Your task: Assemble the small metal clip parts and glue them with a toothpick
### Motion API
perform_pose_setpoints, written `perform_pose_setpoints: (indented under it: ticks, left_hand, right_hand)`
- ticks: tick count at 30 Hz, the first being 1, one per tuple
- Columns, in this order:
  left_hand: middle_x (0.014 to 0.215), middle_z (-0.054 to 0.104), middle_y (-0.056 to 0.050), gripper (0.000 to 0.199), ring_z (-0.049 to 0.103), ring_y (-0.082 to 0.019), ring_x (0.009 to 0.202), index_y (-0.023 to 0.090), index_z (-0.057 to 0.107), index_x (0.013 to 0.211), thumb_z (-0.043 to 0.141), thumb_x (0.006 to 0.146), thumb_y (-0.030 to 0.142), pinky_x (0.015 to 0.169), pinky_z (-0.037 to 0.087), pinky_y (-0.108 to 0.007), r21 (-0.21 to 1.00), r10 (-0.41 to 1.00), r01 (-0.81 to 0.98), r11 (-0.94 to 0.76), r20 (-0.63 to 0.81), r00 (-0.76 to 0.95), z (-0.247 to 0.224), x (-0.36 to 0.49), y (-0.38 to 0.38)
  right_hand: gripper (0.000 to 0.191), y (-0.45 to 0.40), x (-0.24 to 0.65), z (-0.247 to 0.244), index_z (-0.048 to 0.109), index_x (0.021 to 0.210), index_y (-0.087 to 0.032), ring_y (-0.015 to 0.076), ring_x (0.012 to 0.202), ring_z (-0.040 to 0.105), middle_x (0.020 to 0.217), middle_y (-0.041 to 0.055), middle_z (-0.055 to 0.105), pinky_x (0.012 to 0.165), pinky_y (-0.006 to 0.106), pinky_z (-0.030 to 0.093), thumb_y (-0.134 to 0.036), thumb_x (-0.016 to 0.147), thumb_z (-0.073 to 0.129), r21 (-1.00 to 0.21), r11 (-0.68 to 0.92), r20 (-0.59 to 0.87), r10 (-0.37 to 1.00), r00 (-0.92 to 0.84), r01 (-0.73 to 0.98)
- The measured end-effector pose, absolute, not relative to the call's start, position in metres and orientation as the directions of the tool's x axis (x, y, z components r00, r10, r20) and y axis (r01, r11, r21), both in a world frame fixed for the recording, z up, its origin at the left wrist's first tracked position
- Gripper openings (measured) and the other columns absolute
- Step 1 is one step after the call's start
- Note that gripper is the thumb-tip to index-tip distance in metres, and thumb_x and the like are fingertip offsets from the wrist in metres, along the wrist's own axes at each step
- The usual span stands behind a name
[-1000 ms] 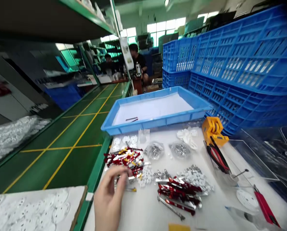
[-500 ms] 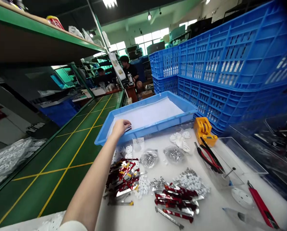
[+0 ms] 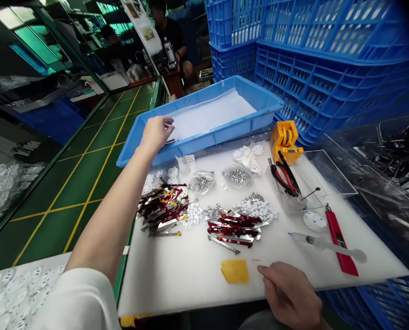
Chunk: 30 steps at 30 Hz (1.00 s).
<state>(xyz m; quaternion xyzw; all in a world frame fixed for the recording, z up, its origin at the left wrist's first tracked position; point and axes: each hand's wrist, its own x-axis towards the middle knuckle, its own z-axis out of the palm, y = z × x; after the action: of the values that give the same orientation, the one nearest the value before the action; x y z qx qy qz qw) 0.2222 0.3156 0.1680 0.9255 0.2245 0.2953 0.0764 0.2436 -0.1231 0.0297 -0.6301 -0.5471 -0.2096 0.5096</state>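
Observation:
Over the near left corner of the blue tray (image 3: 225,127), my left hand (image 3: 157,133) has its fingers curled together; what they hold, if anything, is too small to name. A small dark piece (image 3: 170,142) lies in the tray just under it. My right hand (image 3: 290,293) is at the table's front edge, index finger extended and the other fingers partly curled, beside a thin pin (image 3: 256,260) and a yellow square (image 3: 235,271). Red and silver strips (image 3: 233,228) lie in a pile at mid-table, with another pile of mixed strips (image 3: 165,206) to their left.
Bags of small metal parts (image 3: 237,176), white beads (image 3: 259,208), an orange tape dispenser (image 3: 285,142), pliers (image 3: 285,178) and a red cutter (image 3: 340,240) occupy the table. Blue crates (image 3: 310,82) rise behind at right. A person (image 3: 170,36) sits in the background.
The view has tilted down. My left hand has lifted slightly from the tray, leaving a dark piece below it. My right hand and the yellow square have come into view at the front.

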Motion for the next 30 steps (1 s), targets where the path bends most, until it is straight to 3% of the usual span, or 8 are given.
perform_pose_setpoints:
  ticks: [3,5,8,11,18,30]
  left_hand:
    - [0.108,0.079,-0.005,0.010,0.076,-0.025,0.098,0.019,0.076,0.107,0.067,0.102,0.019,0.097,0.058,-0.045,0.286,0.446,0.343,-0.895,0.524,0.726,0.169,0.199,0.252]
    - [0.101,0.080,-0.002,0.007,0.076,-0.024,0.096,0.021,0.077,0.103,0.072,0.098,0.020,0.091,0.057,-0.041,0.288,0.389,0.276,-0.917,0.493,0.778,0.159,0.179,0.199]
    - [0.102,0.082,-0.004,0.013,0.077,-0.023,0.097,0.021,0.076,0.102,0.064,0.105,0.022,0.086,0.054,-0.038,0.315,0.225,0.114,-0.942,0.342,0.912,0.128,0.156,0.131]
    - [0.104,0.083,-0.004,0.011,0.077,-0.021,0.093,0.020,0.074,0.107,0.064,0.107,0.023,0.082,0.049,-0.036,0.272,0.164,0.093,-0.958,0.253,0.953,0.093,0.150,0.094]
    - [0.098,0.081,-0.004,0.016,0.073,-0.020,0.088,0.019,0.072,0.100,0.059,0.109,0.020,0.081,0.044,-0.037,0.167,0.187,0.143,-0.976,0.290,0.939,0.064,0.156,0.077]
    - [0.101,0.085,-0.002,0.016,0.077,-0.016,0.090,0.019,0.075,0.098,0.063,0.108,0.015,0.082,0.044,-0.034,0.146,0.192,0.141,-0.979,0.450,0.872,0.056,0.141,0.072]
  right_hand:
    - [0.023,-0.122,0.243,0.029,0.071,0.098,-0.016,0.0145,0.051,0.068,0.063,-0.0002,0.070,0.050,0.026,0.058,0.001,0.096,0.055,-0.424,0.145,0.819,0.483,0.310,0.894]
    - [0.023,-0.123,0.243,0.028,0.071,0.097,-0.016,0.0143,0.051,0.067,0.063,-0.0003,0.069,0.049,0.026,0.057,0.001,0.097,0.055,-0.431,0.161,0.817,0.486,0.309,0.888]
    - [0.023,-0.125,0.242,0.027,0.070,0.097,-0.016,0.0144,0.051,0.067,0.063,-0.0007,0.069,0.049,0.026,0.057,0.000,0.097,0.054,-0.432,0.181,0.819,0.488,0.301,0.884]
    - [0.024,-0.125,0.242,0.028,0.070,0.098,-0.016,0.0146,0.051,0.067,0.062,-0.0012,0.068,0.049,0.027,0.056,0.001,0.096,0.054,-0.429,0.186,0.822,0.485,0.297,0.884]
    - [0.025,-0.124,0.244,0.028,0.070,0.101,-0.016,0.0139,0.050,0.066,0.064,-0.0007,0.069,0.048,0.026,0.055,0.003,0.095,0.054,-0.435,0.191,0.821,0.486,0.300,0.880]
    - [0.023,-0.130,0.245,0.026,0.071,0.097,-0.014,0.0126,0.050,0.065,0.063,-0.0003,0.068,0.048,0.023,0.055,0.004,0.093,0.058,-0.428,0.190,0.813,0.509,0.284,0.884]
